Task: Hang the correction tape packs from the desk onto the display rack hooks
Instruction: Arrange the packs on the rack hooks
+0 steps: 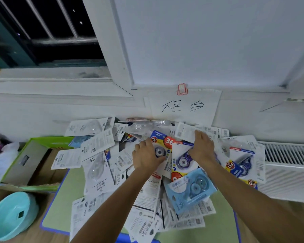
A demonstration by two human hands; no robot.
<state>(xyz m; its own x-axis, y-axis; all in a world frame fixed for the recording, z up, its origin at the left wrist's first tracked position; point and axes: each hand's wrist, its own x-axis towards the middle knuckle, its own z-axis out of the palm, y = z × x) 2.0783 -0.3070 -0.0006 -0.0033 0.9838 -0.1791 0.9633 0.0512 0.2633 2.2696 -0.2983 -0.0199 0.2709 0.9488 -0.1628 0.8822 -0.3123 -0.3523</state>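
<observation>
Several correction tape packs (98, 169) lie in a loose heap on the green desk mat (60, 204), some face up, most showing white backs. My left hand (146, 156) grips a blue and red pack (161, 142) near the middle of the heap, thumb on its front. My right hand (203, 146) lies with fingers stretched flat across a white-backed pack (184, 133) and a purple tape pack (182, 161). A light blue pack (191, 188) lies nearer to me. No display rack or hooks are in view.
A handwritten paper sign (182, 106) hangs on the white wall behind the heap. An open green cardboard box (30, 158) stands at the left, a turquoise bowl (11, 214) below it. A white radiator (288, 165) sits at the right. A dark window (42, 32) is upper left.
</observation>
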